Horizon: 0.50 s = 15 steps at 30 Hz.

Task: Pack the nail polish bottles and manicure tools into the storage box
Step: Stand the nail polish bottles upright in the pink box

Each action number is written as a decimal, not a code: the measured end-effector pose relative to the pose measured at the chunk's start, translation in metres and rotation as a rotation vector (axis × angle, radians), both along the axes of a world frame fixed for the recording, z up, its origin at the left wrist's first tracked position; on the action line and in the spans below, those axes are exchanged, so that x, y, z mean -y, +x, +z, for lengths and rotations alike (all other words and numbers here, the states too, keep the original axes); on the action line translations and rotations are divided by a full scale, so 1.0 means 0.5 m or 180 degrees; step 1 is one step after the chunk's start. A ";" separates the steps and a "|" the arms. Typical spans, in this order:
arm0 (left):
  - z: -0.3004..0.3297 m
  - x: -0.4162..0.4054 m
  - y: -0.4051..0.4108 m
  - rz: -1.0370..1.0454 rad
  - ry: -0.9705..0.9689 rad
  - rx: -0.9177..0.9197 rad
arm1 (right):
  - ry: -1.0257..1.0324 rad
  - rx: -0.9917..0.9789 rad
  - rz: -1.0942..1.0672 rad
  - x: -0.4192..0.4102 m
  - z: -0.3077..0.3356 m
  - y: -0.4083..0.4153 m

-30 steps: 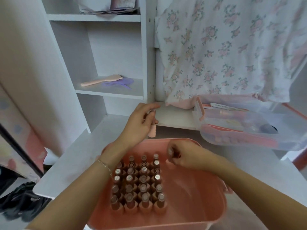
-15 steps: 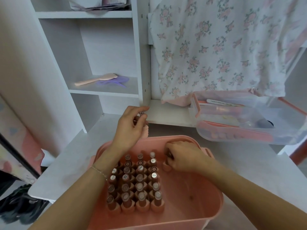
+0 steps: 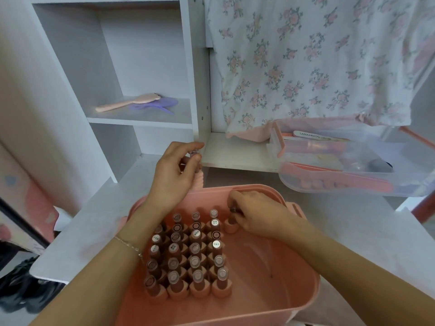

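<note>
White desk (image 3: 329,231) under white shelving, with a floral cloth (image 3: 317,67) hanging far right. Near edge taken up by the pink storage box (image 3: 270,290), packed on its left side with four upright columns of nail polish bottles (image 3: 195,250), right side bare. Just right of the far row, a lone bottle (image 3: 231,223) pinched by its cap in the right hand (image 3: 256,215), base seemingly on the box floor to start a fifth column. Beyond the far rim, left hand (image 3: 174,175) clenched around a spare bottle (image 3: 199,178), pink base poking out below the fingers. Far right, a clear tool tray (image 3: 353,170) overhanging the shelf edge, nail file (image 3: 313,136) inside, not yet packed.

Risks, as a judgement:
- Letting go of a tilted bottle could tip it into the neighbouring column and topple the tight row like dominoes.
- Dragging the right wrist back low across the caps could knock the standing ones.
- Could lose the left-hand bottle: loose grip, attention elsewhere, hard desk below.
- Nudging the overhanging tray while reaching could send it down.

Against half a second ago: right hand slightly lower and nearer the box wall, bottle now looking seated rather than on its way down. Left hand much as before, same bottle held. Columns unchanged.
</note>
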State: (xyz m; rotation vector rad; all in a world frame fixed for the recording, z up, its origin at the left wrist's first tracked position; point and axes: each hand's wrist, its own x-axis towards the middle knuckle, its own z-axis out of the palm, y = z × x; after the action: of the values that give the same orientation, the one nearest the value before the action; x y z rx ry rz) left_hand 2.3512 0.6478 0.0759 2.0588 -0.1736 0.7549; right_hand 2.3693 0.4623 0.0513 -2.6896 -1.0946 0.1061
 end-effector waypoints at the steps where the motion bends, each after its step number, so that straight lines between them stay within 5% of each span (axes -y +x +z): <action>1: 0.000 0.000 0.000 0.0008 -0.0008 -0.0001 | 0.0011 -0.0026 -0.0003 0.000 0.000 0.000; 15: 0.001 0.002 -0.004 -0.0021 -0.0011 -0.0092 | -0.0003 -0.0029 0.0031 -0.003 0.000 -0.003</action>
State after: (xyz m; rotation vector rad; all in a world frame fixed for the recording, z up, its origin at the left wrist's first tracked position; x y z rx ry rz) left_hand 2.3490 0.6467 0.0766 2.0639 -0.1626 0.7205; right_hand 2.3678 0.4637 0.0513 -2.6823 -1.1053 0.1204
